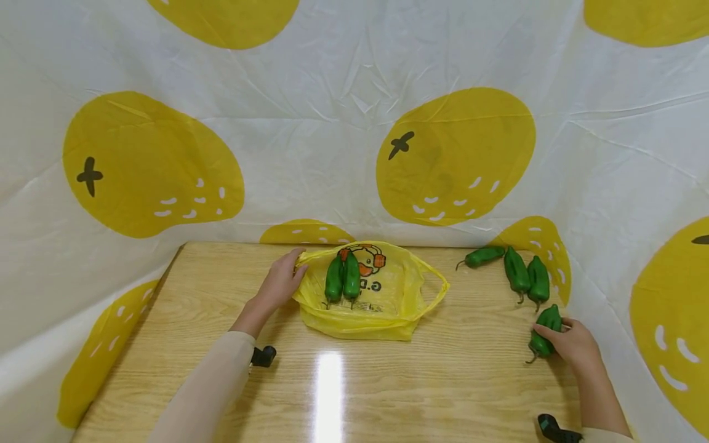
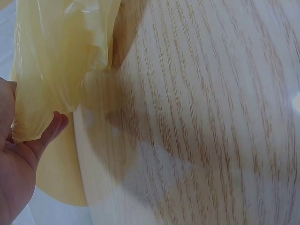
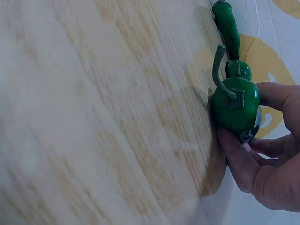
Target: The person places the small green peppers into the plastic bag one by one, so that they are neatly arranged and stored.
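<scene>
A yellow plastic bag (image 1: 360, 329) lies on the table with its mouth open, and two green peppers (image 1: 334, 280) sit side by side in it. My left hand (image 1: 281, 280) holds the left edge of the bag's mouth; in the left wrist view the thin plastic (image 2: 56, 61) is between thumb and fingers. Over at the table's right side, my right hand (image 1: 578, 346) grips a green pepper (image 1: 545, 335) between thumb and fingers. Its curved stem (image 3: 218, 65) points away from the palm in the right wrist view. Whether this pepper touches the table I cannot tell.
Two more green peppers (image 1: 516, 271) stand together at the back right, with another pepper (image 1: 484, 256) lying sideways to their left. A white cloth with yellow fruit prints (image 1: 310, 166) hangs behind and beside the wooden table (image 1: 421, 387).
</scene>
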The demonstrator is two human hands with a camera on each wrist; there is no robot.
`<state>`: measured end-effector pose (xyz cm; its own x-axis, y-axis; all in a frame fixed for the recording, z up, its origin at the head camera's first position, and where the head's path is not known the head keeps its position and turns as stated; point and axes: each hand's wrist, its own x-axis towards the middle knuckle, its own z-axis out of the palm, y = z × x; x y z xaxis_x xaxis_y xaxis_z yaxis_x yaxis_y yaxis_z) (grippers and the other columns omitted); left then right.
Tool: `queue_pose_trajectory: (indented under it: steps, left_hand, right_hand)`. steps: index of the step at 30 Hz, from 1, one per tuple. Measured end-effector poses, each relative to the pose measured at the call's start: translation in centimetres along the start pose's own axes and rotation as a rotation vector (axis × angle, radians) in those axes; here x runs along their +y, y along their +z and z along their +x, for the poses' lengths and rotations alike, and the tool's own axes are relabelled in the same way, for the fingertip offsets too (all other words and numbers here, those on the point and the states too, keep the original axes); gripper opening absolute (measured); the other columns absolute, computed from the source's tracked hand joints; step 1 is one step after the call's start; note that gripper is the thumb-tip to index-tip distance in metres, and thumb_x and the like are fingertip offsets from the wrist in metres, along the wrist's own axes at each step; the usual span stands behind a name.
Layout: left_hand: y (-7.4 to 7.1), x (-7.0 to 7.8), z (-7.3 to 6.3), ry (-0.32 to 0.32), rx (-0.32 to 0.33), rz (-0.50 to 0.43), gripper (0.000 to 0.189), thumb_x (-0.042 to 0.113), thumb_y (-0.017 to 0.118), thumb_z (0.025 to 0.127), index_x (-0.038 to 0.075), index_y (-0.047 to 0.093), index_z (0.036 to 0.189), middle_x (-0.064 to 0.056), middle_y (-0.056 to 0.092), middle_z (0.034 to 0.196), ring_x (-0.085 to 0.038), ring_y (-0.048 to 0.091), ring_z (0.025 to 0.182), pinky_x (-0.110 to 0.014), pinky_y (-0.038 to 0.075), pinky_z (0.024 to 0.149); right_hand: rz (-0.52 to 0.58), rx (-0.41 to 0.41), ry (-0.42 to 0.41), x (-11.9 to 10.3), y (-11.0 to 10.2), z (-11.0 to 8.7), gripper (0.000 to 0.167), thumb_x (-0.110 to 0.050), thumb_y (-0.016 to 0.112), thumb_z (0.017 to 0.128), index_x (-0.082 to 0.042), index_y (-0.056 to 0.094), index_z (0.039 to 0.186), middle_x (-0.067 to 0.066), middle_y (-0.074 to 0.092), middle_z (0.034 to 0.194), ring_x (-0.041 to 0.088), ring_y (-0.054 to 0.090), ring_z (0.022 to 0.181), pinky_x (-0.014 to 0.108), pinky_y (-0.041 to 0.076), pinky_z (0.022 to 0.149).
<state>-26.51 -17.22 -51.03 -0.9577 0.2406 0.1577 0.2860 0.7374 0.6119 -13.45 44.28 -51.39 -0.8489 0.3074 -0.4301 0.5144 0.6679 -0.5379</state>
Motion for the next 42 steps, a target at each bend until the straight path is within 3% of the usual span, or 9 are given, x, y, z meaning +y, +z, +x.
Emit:
queue_pose_trajectory:
  steps: [12, 17, 19, 22, 26, 35, 42]
  left_hand:
    - [-0.1, -0.1, 0.0, 0.002, 0.001, -0.012, 0.047, 0.019, 0.057, 0.108, 0.004, 0.047, 0.15, -0.02, 0.057, 0.148, -0.038, 0.054, 0.138, -0.055, 0.047, 0.112]
    - [0.0, 0.1, 0.1, -0.002, -0.002, -0.016, 0.047, 0.019, 0.057, 0.108, 0.004, 0.047, 0.151, -0.02, 0.056, 0.148, -0.038, 0.054, 0.138, -0.054, 0.046, 0.113]
    - [0.0, 0.1, 0.1, -0.004, -0.004, -0.018, 0.047, 0.019, 0.057, 0.108, 0.004, 0.046, 0.151, -0.02, 0.056, 0.149, -0.038, 0.053, 0.138, -0.055, 0.046, 0.113]
    - [0.0, 0.1, 0.1, -0.008, -0.006, -0.015, 0.048, 0.02, 0.057, 0.108, 0.004, 0.046, 0.152, -0.02, 0.055, 0.149, -0.038, 0.053, 0.139, -0.055, 0.046, 0.113]
    - [0.0, 0.1, 0.0, -0.002, -0.004, -0.003, 0.048, 0.019, 0.057, 0.108, 0.002, 0.046, 0.151, -0.021, 0.056, 0.148, -0.039, 0.053, 0.139, -0.055, 0.046, 0.113]
    - [0.1, -0.1, 0.0, 0.001, -0.002, 0.003, 0.047, 0.018, 0.057, 0.107, 0.003, 0.047, 0.151, -0.022, 0.057, 0.147, -0.04, 0.054, 0.137, -0.056, 0.047, 0.112]
    - [0.2, 0.0, 0.2, -0.003, -0.011, 0.0, 0.048, 0.019, 0.057, 0.108, 0.002, 0.046, 0.151, -0.022, 0.056, 0.148, -0.04, 0.053, 0.138, -0.056, 0.046, 0.113]
  right_hand:
    - [0.056, 0.016, -0.027, 0.3, -0.2, 0.0, 0.105, -0.059, 0.051, 0.102, 0.018, 0.004, 0.156, 0.049, 0.023, 0.151, 0.064, 0.035, 0.134, 0.065, 0.046, 0.103]
    - [0.132, 0.008, -0.045, 0.3, -0.3, -0.2, 0.104, -0.057, 0.052, 0.102, 0.017, 0.005, 0.157, 0.046, 0.026, 0.151, 0.057, 0.042, 0.131, 0.039, 0.057, 0.084]
    - [0.154, 0.016, -0.058, 0.3, -0.3, -0.3, 0.104, -0.057, 0.053, 0.102, 0.017, 0.005, 0.157, 0.044, 0.028, 0.15, 0.05, 0.049, 0.125, 0.028, 0.056, 0.076]
    - [0.189, 0.019, -0.084, 0.2, -0.5, -0.6, 0.102, -0.054, 0.054, 0.103, 0.016, 0.004, 0.158, 0.042, 0.029, 0.149, 0.021, 0.062, 0.104, 0.021, 0.056, 0.071]
    - [0.245, 0.013, -0.13, -0.1, -0.7, -1.0, 0.1, -0.049, 0.055, 0.105, 0.015, 0.001, 0.158, 0.041, 0.028, 0.149, -0.013, 0.051, 0.083, 0.02, 0.059, 0.074]
    - [0.217, 0.077, -0.227, -2.0, -0.5, -2.0, 0.099, -0.051, 0.058, 0.103, 0.012, 0.007, 0.16, 0.039, 0.029, 0.151, -0.019, 0.045, 0.085, 0.016, 0.057, 0.071]
    - [0.251, 0.054, -0.319, -4.0, -0.3, -2.5, 0.095, -0.047, 0.058, 0.104, 0.007, 0.007, 0.162, 0.04, 0.025, 0.156, -0.025, 0.048, 0.085, 0.014, 0.057, 0.072]
